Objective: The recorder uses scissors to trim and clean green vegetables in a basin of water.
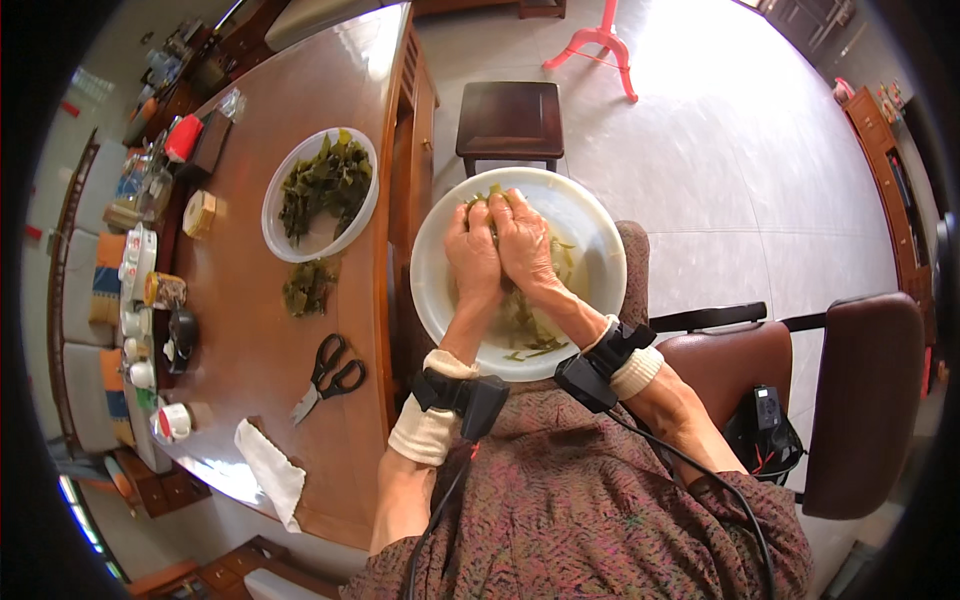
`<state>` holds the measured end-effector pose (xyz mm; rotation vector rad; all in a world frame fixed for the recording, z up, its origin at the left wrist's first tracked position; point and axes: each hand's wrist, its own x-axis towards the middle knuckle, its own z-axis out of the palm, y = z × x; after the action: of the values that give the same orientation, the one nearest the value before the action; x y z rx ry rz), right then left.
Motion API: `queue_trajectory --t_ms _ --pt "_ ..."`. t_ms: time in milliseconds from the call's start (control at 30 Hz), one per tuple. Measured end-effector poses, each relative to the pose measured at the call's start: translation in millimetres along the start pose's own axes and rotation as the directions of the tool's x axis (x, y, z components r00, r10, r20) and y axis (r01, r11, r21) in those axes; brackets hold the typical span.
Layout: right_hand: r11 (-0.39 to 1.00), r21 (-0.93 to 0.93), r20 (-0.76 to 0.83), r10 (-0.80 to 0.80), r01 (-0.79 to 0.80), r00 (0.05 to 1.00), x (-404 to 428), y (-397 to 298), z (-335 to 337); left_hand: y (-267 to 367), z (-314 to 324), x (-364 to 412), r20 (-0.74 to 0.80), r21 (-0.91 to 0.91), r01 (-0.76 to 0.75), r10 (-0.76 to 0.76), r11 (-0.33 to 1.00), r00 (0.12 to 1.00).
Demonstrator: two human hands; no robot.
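My left hand [477, 251] and my right hand [523, 238] press together around a bunch of green leaf pieces [495, 193], likely seaweed, most of it hidden by my fingers. Both are over a wide whitish basin [429, 262] resting at my lap. Cloudy liquid and loose green strips [546, 346] lie in the basin. To the left, a white plastic bowl [271, 219] on the wooden table holds dark green leaf pieces [330, 176]. A small wet heap of the same leaves [308, 288] sits beside that bowl. Black-handled scissors [328, 379] lie on the table, blades pointing towards me.
The brown wooden table [247, 322] runs along my left side. On it are a white cloth [270, 472], a mug [172, 423] and a tea tray with cups. A dark wooden stool [510, 120] stands beyond the basin. At right is a brown chair [862, 405]. Cables hang from both wrist devices.
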<state>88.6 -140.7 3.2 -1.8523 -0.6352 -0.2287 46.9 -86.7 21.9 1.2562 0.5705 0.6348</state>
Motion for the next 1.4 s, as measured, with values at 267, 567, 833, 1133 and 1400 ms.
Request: queue_trajectory --t_ms 267,567,833,1133,1400 --pt "0.988 0.033 0.059 0.147 -0.149 0.987 2.4 -9.1 -4.1 -11.4 -6.0 5.1 -0.027 0.173 -0.064 0.070 0.983 0.997" --pt "0.936 -0.351 0.220 0.062 0.019 0.974 -20.4 39.2 -1.7 -43.5 -3.2 -5.1 -0.091 0.340 -0.105 0.144 0.934 0.985" --pt "0.959 0.063 0.128 0.267 -0.276 0.955 -24.0 13.2 -11.1 -42.0 -8.2 -15.0 -0.040 0.396 -0.171 0.202 0.902 0.978" --pt "0.976 -0.144 0.141 0.185 -0.165 0.973 -39.4 68.1 1.4 -62.1 -6.1 -14.0 -0.079 0.457 -0.071 0.120 0.887 0.990" --pt "0.941 -0.009 0.170 0.335 -0.338 0.927 -39.5 56.0 1.5 -66.1 -7.3 -16.9 -0.110 0.489 0.009 0.051 0.872 0.993"
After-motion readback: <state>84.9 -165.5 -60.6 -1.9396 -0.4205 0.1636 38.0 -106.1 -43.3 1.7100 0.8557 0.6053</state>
